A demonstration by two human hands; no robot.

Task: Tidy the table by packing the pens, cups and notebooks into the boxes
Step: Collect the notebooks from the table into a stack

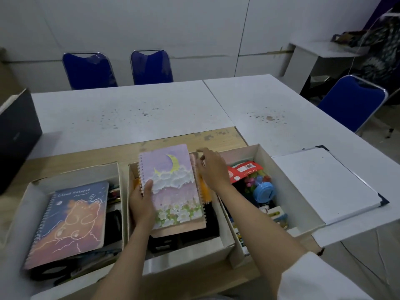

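Observation:
Three open white boxes stand side by side at the table's near edge. In the middle box [186,254] a spiral notebook with a moon and clouds on its cover [173,182] lies on top of a stack of other notebooks. My left hand [141,202] grips its spiral edge, thumb on the cover. My right hand [211,167] pinches the top right corner of the stack at the far side. The left box [19,208] holds a blue and orange bear notebook [71,221] over pens and dark items. The right box [290,191] is filled with coloured stationery and a blue-capped container [263,190].
A white box lid [326,185] lies on the table to the right of the boxes. A dark box [17,137] stands at the far left. Blue chairs [151,68] line the far side and right of the white tables.

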